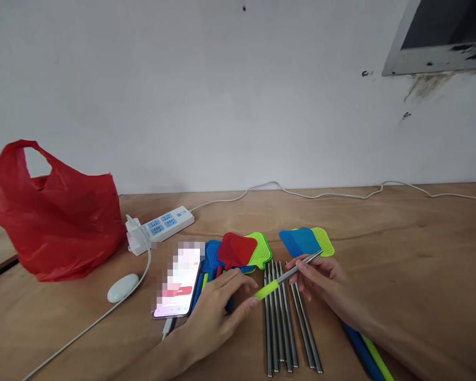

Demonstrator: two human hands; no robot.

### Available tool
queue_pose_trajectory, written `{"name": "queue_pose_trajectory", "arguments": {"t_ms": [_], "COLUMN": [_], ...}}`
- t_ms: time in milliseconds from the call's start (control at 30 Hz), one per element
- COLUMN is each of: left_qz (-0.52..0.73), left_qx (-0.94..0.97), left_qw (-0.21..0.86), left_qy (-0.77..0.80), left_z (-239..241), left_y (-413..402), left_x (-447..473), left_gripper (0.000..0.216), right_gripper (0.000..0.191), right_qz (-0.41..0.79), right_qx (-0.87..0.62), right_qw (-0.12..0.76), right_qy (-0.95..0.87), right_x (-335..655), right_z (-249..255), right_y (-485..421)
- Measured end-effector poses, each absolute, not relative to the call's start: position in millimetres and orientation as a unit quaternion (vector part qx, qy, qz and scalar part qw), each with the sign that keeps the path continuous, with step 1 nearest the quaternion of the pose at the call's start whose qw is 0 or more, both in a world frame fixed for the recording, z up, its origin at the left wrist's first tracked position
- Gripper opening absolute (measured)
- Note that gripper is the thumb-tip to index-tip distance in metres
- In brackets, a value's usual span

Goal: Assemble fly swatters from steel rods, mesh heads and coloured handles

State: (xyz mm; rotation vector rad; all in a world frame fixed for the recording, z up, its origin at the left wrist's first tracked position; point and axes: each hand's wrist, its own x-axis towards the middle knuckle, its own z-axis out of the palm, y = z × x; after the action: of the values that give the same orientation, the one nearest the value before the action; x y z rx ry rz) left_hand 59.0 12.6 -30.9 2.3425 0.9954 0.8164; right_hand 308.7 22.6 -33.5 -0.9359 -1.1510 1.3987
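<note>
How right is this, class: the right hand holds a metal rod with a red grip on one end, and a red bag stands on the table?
Not right: the grip is yellow-green, not red, as the head view shows. The right hand does hold the metal rod, and the red bag stands on the table.

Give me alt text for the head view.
A left hand and right hand hold a metal rod with a yellow-green grip above a wooden table. Nearby: more rods, coloured perforated paddles, lit phone, red bag.
</note>
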Motion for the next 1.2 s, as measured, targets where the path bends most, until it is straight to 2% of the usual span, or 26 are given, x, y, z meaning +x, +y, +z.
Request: {"name": "queue_pose_trajectory", "arguments": {"t_ms": [100, 233, 467, 600, 867, 1200], "left_qz": [0.293, 0.234, 0.165, 0.161, 0.193, 0.145], "left_qx": [0.866, 0.888, 0.915, 0.917, 0.908, 0.908], "left_qw": [0.183, 0.110, 0.102, 0.107, 0.113, 0.063], "left_qy": [0.361, 0.380, 0.354, 0.349, 0.355, 0.387], "left_z": [-26.2, -30.1, -34.8, -33.6, -33.5, -35.9], "left_y": [14.4, 20.1, 23.5, 22.6, 18.9, 22.3], "left_x": [56.2, 52.3, 52.2, 53.2, 54.7, 55.0], "left_gripper": [0.022, 0.040, 0.065, 0.063, 0.045, 0.045], "right_gripper": [0.039, 0.041, 0.046, 0.046, 0.048, 0.051], "right_qz": [0.587, 0.570, 0.573, 0.574, 0.579, 0.562], "right_qx": [-0.398, -0.418, -0.433, -0.436, -0.440, -0.465], "right_qw": [0.569, 0.607, 0.601, 0.592, 0.590, 0.576], "right_qy": [-0.416, -0.363, -0.351, -0.361, -0.352, -0.369], "right_x": [314.8, 322.3, 319.4, 316.6, 319.7, 315.5], "right_z": [-33.9, -39.5, -42.0, -40.5, -43.4, -39.8], "right_y": [26.5, 31.8, 29.2, 25.3, 28.1, 25.7]}}
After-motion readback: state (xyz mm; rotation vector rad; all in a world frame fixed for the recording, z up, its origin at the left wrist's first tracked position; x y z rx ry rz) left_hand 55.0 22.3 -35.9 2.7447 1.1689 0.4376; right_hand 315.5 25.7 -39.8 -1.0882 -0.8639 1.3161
